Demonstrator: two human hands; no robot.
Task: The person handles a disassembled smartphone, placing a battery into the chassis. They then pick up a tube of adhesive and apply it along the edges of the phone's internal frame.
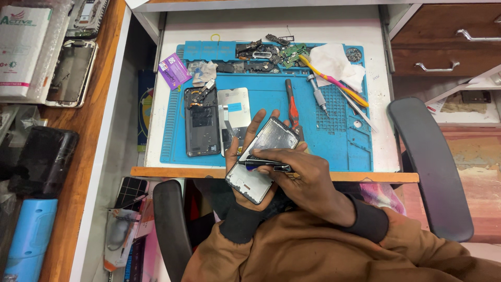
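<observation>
My left hand [241, 156] cradles a phone frame [261, 159] from below, tilted, just over the front edge of the desk. My right hand [302, 175] lies across the frame and grips a black pen-shaped tool [263, 164], its tip pointing left over the frame's middle. Behind them a blue work mat [339, 141] covers the white desk. On the mat lie an opened black phone body [202, 122] and a silver panel with a blue tab [234, 112], both just left of my left fingers.
A red-handled screwdriver [292, 107], a grey screwdriver [317, 94], tweezers [357, 109], a yellow-pink toothbrush [334, 81], a white cloth [336, 62] and loose phone parts [271, 52] sit on the mat. Chair armrests [430, 162] flank me. Drawers [443, 36] stand right; a wooden shelf [83, 136] left.
</observation>
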